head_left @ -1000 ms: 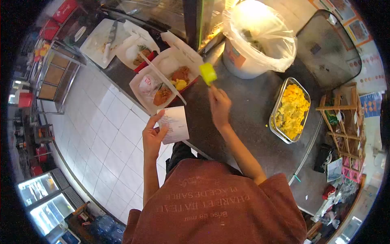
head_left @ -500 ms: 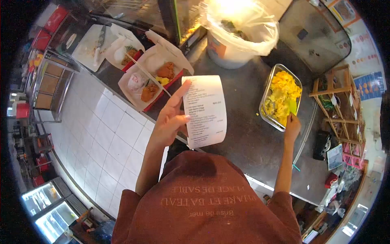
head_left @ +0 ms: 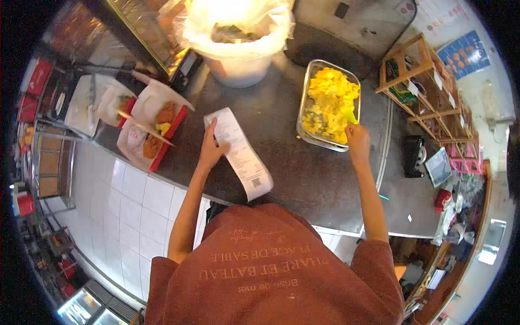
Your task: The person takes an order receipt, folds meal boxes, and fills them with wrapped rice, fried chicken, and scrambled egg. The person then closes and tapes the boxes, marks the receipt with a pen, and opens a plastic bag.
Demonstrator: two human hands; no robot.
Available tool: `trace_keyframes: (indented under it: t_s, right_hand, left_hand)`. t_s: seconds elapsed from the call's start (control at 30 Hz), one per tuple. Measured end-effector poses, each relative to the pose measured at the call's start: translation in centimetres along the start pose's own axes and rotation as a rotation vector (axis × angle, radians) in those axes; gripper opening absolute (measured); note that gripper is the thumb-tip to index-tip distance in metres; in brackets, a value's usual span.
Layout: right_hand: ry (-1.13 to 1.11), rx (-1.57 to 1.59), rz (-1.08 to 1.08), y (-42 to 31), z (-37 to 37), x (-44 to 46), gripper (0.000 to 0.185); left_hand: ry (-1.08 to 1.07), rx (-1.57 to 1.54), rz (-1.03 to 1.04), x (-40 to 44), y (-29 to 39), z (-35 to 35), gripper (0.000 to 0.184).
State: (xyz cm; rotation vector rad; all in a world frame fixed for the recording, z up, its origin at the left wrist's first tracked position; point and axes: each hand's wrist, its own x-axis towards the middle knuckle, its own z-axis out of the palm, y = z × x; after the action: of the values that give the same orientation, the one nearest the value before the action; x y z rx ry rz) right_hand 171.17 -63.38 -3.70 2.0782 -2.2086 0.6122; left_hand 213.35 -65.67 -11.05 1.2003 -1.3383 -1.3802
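Observation:
My left hand (head_left: 213, 149) holds a long printed receipt (head_left: 242, 157) by its upper left edge; the paper hangs down toward my shirt. On the right, my right hand (head_left: 357, 142) is closed on the handle of a yellow-green scoop (head_left: 348, 114), whose head rests in yellow food (head_left: 330, 100) at the right side of a glass container (head_left: 324, 144). To the left stand open food boxes (head_left: 125, 142) holding fried pieces, a wrapped white bundle and a little yellow food.
A white bucket (head_left: 238, 70) lined with clear plastic stands at the back of the dark counter (head_left: 281, 179). A white board (head_left: 81, 111) lies far left. A wooden rack (head_left: 420, 81) and a black device (head_left: 414, 156) are on the right.
The scoop has gone from near the boxes into the yellow food with my right hand. The receipt now hangs unrolled at a slant. The view has swung right.

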Motion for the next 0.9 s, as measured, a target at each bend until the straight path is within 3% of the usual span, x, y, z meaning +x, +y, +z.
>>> trace_keyframes:
  t_s: [0.1, 0.13, 0.23, 0.27, 0.33, 0.5, 0.53, 0.63, 0.67, 0.77, 0.9]
  right_hand:
    - [-0.012, 0.006, -0.034, 0.3, 0.6, 1.4, 0.015]
    - [0.095, -0.018, -0.052, 0.1, 1.2, 1.7, 0.015]
    - [-0.064, -0.215, -0.145, -0.7, 1.3, 3.2, 0.013]
    - [-0.092, -0.309, -0.186, -0.6, 2.5, 3.4, 0.011]
    - [-0.146, -0.497, -0.271, -0.4, 5.3, 3.5, 0.011]
    - [-0.122, -0.370, -0.264, -2.9, 7.5, 2.7, 0.009]
    - [-0.099, -0.371, -0.284, -2.7, 8.0, 2.3, 0.009]
    - [-0.247, -0.270, -0.189, -2.1, 8.7, 3.0, 0.012]
    - [-0.268, -0.290, -0.187, -2.2, 8.7, 3.1, 0.014]
    - [-0.300, -0.230, -0.170, -3.6, 8.2, 1.9, 0.016]
    - [-0.321, 0.117, -0.112, -4.7, 6.5, 0.3, 0.020]
  left_hand:
    - [-0.017, 0.751, 0.135, 0.9, -2.3, 0.6, 0.082]
    - [-0.003, 0.757, 0.050, 0.9, 1.0, 1.8, 0.082]
    - [0.165, 1.186, 0.279, 1.7, 4.7, 5.7, 0.075]
    - [0.147, 1.045, 0.388, 2.4, 5.1, 7.4, 0.064]
    - [0.009, 0.812, 0.375, 3.1, 5.2, 11.3, 0.055]
    - [-0.080, 0.900, 0.422, 4.1, 2.7, 19.5, 0.047]
    - [-0.196, 0.876, 0.269, 4.3, 3.1, 19.9, 0.045]
    - [-0.178, 0.671, 0.320, 4.7, 0.7, 20.2, 0.039]
    - [-0.179, 0.558, 0.261, 4.7, 0.8, 20.2, 0.029]
    - [-0.360, 0.528, 0.127, 4.3, 2.1, 19.7, 0.036]
    - [-0.253, 0.611, 0.197, 3.5, 0.8, 20.8, 0.037]
